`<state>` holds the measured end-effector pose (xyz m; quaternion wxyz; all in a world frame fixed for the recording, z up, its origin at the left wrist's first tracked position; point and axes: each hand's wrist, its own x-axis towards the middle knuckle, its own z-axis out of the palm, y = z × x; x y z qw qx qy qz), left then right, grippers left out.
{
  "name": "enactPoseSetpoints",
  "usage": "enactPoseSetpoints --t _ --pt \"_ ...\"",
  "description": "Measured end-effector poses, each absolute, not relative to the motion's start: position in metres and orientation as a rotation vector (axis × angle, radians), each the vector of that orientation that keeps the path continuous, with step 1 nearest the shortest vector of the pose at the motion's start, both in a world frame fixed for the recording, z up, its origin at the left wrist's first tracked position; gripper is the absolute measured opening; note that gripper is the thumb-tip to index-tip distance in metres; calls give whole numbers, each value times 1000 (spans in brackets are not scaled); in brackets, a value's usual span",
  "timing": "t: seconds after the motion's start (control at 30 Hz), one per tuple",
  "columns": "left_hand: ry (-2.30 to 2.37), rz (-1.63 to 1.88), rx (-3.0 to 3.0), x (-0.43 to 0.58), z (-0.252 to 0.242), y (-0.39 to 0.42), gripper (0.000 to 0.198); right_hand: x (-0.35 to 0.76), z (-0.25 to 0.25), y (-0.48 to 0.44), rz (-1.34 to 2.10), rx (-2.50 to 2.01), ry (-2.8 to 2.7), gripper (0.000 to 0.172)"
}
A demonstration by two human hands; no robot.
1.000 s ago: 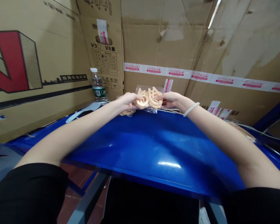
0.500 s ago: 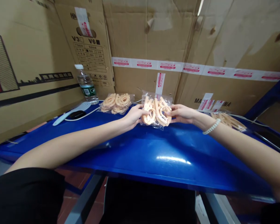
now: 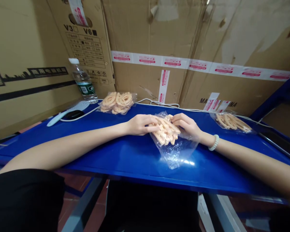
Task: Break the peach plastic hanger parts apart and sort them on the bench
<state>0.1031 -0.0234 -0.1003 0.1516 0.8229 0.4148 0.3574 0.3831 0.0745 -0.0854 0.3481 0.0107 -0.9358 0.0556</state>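
Note:
Between my hands, a clear plastic bag of beige looped pieces (image 3: 167, 132) lies tilted on the blue table (image 3: 106, 151). Its loose, wrinkled end spreads toward the front edge. I cannot make out exactly what the beige pieces are. My left hand (image 3: 142, 124) is closed on the left side of the bag, fingers over the pieces. At the upper right of the same bag, my right hand (image 3: 187, 125) has its fingers curled and gripping; its fingertips are partly hidden. A pale beaded bracelet (image 3: 214, 142) is on the right wrist.
Another bag of beige loops (image 3: 118, 102) lies at the back left, and one more bag (image 3: 233, 122) at the back right. A water bottle (image 3: 83, 82), a light-blue handled object (image 3: 67, 112) and a dark device (image 3: 280, 145) are around. Cardboard (image 3: 145, 32) walls the back, with a white cable (image 3: 195, 110) along it.
The bag has come nearer and lower, onto the table. It has turned, so the pieces slant and its loose plastic end hangs toward me. Both hands have moved with it.

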Motion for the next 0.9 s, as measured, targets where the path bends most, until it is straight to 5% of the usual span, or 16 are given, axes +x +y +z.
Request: enactPoseSetpoints --t 0.2,0.43,0.67,0.9 --pt "1215 977 2388 104 -89 -30 15 385 -88 88 -159 218 -2636 25" --pt "1132 948 2214 106 -73 -44 24 382 -79 96 2 246 -2801 20" --pt "975 770 2574 111 -71 -71 29 386 -58 100 -127 152 -2949 33" --pt "997 770 2892 133 -70 -107 35 414 -13 72 -195 -253 -2435 32"
